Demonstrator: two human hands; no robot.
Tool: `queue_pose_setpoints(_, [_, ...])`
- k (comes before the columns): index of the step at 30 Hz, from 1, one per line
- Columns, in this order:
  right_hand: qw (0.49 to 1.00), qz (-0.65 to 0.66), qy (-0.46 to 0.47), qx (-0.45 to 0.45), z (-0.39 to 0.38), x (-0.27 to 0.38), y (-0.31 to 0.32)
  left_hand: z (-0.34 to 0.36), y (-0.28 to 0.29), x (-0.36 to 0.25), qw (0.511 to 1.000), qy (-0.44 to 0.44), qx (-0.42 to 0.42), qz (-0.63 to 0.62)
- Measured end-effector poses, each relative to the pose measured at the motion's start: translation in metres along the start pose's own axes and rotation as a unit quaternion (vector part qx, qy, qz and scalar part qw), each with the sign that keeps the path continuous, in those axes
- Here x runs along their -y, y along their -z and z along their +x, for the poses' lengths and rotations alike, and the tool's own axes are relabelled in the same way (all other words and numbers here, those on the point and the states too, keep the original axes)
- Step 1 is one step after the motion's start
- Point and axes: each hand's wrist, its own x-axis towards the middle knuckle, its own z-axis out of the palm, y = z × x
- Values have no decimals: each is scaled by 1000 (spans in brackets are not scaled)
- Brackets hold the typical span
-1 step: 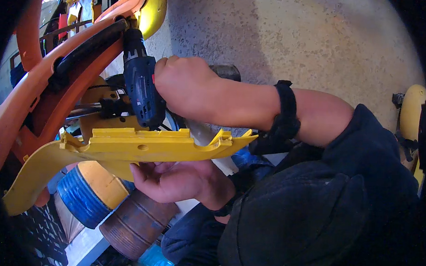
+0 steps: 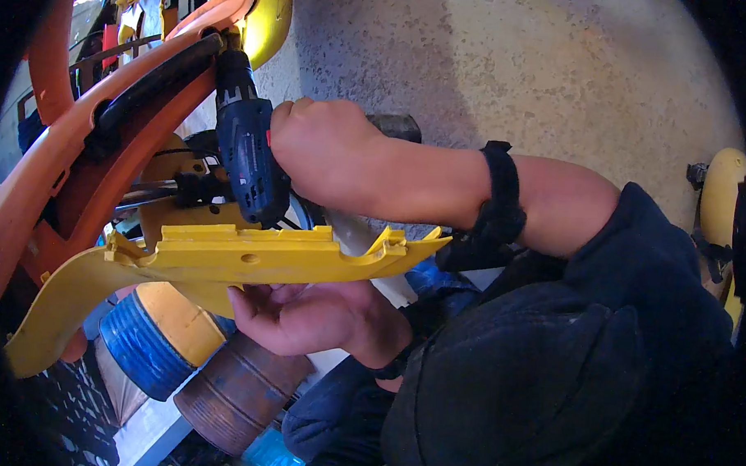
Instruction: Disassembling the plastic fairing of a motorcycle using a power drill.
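Observation:
My right hand point(image 2: 322, 149) is closed round a dark blue cordless drill point(image 2: 252, 159). The drill's chuck points up toward the junction of a long orange plastic body panel point(image 2: 89, 129) and a brightly lit yellow part point(image 2: 269, 28); whether its tip touches them is hard to see. Below the drill, my left hand point(image 2: 304, 317) grips the underside of a long curved yellow plastic panel point(image 2: 249, 257), with some fingers hidden behind it. The panel's broad tail bends down to the left. Both wrists wear black straps.
Under the yellow panel stand a blue drum point(image 2: 143, 348) with a yellow-orange top and a rusty brown drum point(image 2: 240, 389). A black perforated crate point(image 2: 63, 411) is at lower left. Dark cap-like cloth point(image 2: 524, 378) covers the lower right. Rough concrete point(image 2: 542, 83) spreads across the upper right.

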Motion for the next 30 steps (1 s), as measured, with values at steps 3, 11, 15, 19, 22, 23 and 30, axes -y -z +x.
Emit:
queue_pose_setpoints(3, [1000, 4, -3, 3, 0, 0, 0, -1, 0, 0, 1000, 4, 9, -2])
queue_pose_setpoints(11, [1000, 4, -13, 14, -1, -4, 0, -1, -3, 0, 1000, 0, 4, 6])
queue_pose_setpoints(15, [999, 21, -15, 29, 2, -4, 2, 0, -2, 1, 1000, -2, 20, 3])
queue_pose_setpoints(19, [999, 24, -10, 21, 2, -1, 0, 1, -4, -1, 1000, -7, 22, 3])
queue_pose_setpoints(22, [1000, 17, -21, 11, 1, -1, -2, 0, -5, 0, 1000, -7, 7, 14])
queue_pose_setpoints(23, [1000, 14, -27, 9, 2, -1, -1, 0, -7, 0, 1000, -7, 4, 14])
queue_pose_setpoints(30, [1000, -10, -11, -1, 0, -4, -5, 1, -2, 1, 1000, -3, 14, 9])
